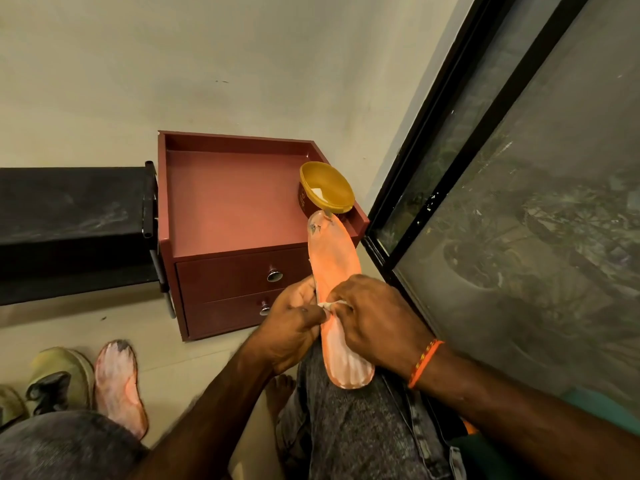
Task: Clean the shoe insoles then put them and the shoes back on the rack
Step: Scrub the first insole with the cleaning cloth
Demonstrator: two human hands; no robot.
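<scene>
An orange insole (333,258) lies lengthwise on my right knee, its worn toe end pointing away from me. My left hand (294,327) grips its left edge, thumb on top. My right hand (377,323) pinches a small white wipe (330,304) against the insole's middle. A second orange insole (119,382), faded and dirty at the toe, lies on the floor at the lower left. Beside it stand olive shoes (59,379) with dark laces. The black shoe rack (69,216) stands at the left against the wall.
A maroon two-drawer cabinet (239,216) stands in front of me. On its top, at the right corner, sits a yellow bowl (327,188) holding something white. A dark-framed glass door (519,202) runs along the right side.
</scene>
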